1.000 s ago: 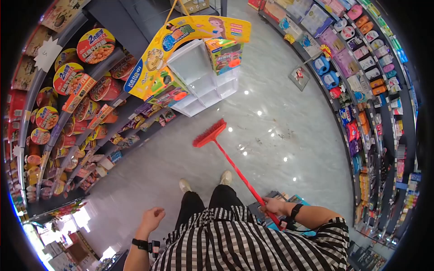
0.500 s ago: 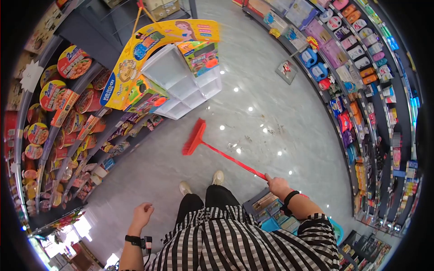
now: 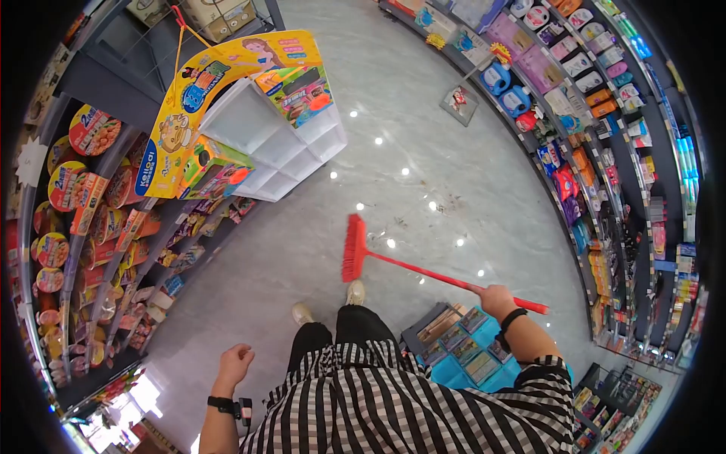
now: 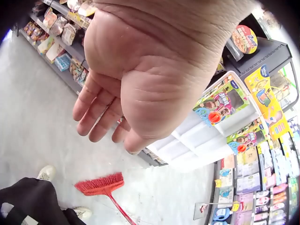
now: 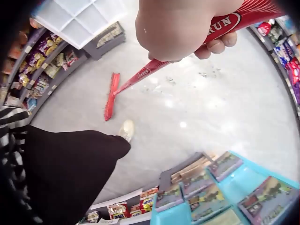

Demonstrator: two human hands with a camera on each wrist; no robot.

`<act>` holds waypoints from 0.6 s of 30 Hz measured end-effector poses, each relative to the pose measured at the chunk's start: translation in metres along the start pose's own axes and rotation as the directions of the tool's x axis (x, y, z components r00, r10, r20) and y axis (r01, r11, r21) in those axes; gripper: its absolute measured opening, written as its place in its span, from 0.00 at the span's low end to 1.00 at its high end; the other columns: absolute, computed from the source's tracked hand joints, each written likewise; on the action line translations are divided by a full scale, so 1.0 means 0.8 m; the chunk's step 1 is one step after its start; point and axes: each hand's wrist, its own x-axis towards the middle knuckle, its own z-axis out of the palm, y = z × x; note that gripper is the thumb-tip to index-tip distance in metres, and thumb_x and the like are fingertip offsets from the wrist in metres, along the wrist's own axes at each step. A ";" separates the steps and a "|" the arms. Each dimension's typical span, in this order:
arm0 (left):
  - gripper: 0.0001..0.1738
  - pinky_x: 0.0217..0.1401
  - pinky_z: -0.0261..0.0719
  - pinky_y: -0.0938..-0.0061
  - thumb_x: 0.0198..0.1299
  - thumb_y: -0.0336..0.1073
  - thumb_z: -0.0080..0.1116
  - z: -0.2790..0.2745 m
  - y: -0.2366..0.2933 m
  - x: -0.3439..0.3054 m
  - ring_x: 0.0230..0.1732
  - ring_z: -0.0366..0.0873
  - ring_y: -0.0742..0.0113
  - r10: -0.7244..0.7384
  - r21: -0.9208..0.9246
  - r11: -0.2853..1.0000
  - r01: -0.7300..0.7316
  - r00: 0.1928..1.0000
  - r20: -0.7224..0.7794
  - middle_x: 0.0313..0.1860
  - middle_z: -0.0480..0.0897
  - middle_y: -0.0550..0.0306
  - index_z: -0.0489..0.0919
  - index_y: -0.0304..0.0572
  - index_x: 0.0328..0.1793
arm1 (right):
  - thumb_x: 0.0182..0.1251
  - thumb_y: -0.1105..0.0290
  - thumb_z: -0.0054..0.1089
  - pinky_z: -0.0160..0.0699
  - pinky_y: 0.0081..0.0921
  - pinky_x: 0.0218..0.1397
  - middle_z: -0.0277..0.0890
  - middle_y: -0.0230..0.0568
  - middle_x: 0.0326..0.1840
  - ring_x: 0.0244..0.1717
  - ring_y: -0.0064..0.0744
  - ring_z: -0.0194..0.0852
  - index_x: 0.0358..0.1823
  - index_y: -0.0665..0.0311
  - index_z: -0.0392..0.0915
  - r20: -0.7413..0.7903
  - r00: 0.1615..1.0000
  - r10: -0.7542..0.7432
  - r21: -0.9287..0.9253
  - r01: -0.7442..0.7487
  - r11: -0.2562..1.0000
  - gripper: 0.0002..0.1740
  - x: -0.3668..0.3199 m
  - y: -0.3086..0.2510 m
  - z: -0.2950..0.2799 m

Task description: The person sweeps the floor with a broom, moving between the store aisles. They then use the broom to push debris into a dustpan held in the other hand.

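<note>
A red broom (image 3: pixel 423 271) slants across the floor in the head view, its bristled head (image 3: pixel 353 248) just ahead of the person's shoes. My right hand (image 3: pixel 497 301) grips the handle near its upper end. In the right wrist view the fingers (image 5: pixel 216 46) curl round the red handle (image 5: pixel 146 71), which has white lettering. My left hand (image 3: pixel 235 365) hangs at the left side, holding nothing, with its fingers loosely bent. The left wrist view shows its palm (image 4: pixel 150 75) above the floor, well apart from the broom.
Dark specks of debris (image 3: pixel 446 203) lie on the grey floor (image 3: pixel 302 250). A white display rack (image 3: pixel 280 155) with a yellow header stands ahead on the left. Noodle-bowl shelves (image 3: pixel 98 197) line the left, toiletry shelves (image 3: pixel 597 144) the right. A blue display (image 3: pixel 465 352) stands near the right arm.
The broom head swung left, then came back right and closer to the shoes. My right hand moved outward to the right, and the handle lies flatter. The left hand stays at the side.
</note>
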 end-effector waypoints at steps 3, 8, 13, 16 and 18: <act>0.15 0.39 0.77 0.71 0.49 0.40 0.59 0.004 0.009 0.004 0.33 0.80 0.57 0.011 0.006 1.000 -0.011 1.000 -0.003 0.30 0.81 0.46 0.79 0.39 0.40 | 0.58 0.71 0.41 0.77 0.38 0.34 0.77 0.44 0.30 0.32 0.44 0.78 0.64 0.30 0.56 0.011 0.992 0.125 -0.056 -0.124 0.991 0.32 -0.029 0.045 -0.004; 0.15 0.39 0.77 0.70 0.49 0.40 0.58 0.011 0.015 0.011 0.34 0.80 0.56 0.034 -0.014 0.999 -0.034 0.999 -0.020 0.30 0.81 0.46 0.79 0.38 0.40 | 0.58 0.71 0.41 0.76 0.39 0.33 0.77 0.45 0.29 0.32 0.46 0.77 0.64 0.33 0.57 -0.006 0.977 0.214 -0.053 -0.214 0.975 0.31 -0.071 0.054 -0.052; 0.15 0.39 0.77 0.70 0.49 0.39 0.58 0.024 0.000 0.012 0.34 0.80 0.57 0.009 -0.042 0.999 -0.009 1.000 -0.008 0.31 0.81 0.46 0.79 0.37 0.39 | 0.59 0.69 0.40 0.75 0.41 0.31 0.76 0.46 0.28 0.31 0.47 0.77 0.62 0.41 0.61 -0.105 0.984 0.142 0.045 -0.138 0.989 0.27 -0.085 0.050 -0.078; 0.14 0.39 0.77 0.71 0.49 0.39 0.58 0.031 0.000 0.010 0.34 0.81 0.58 -0.003 -0.018 1.000 0.003 1.000 0.018 0.31 0.81 0.46 0.79 0.37 0.39 | 0.59 0.70 0.39 0.74 0.41 0.32 0.76 0.48 0.29 0.32 0.47 0.77 0.61 0.41 0.62 -0.136 0.990 0.049 0.122 -0.032 0.992 0.26 -0.028 0.016 -0.096; 0.14 0.39 0.77 0.71 0.49 0.39 0.58 0.034 0.001 0.008 0.34 0.80 0.58 -0.010 -0.026 1.000 0.011 1.000 0.020 0.31 0.81 0.46 0.80 0.37 0.39 | 0.59 0.70 0.39 0.75 0.40 0.33 0.77 0.47 0.30 0.33 0.47 0.77 0.62 0.42 0.61 -0.176 0.984 -0.025 0.135 0.050 0.990 0.27 0.032 -0.015 -0.102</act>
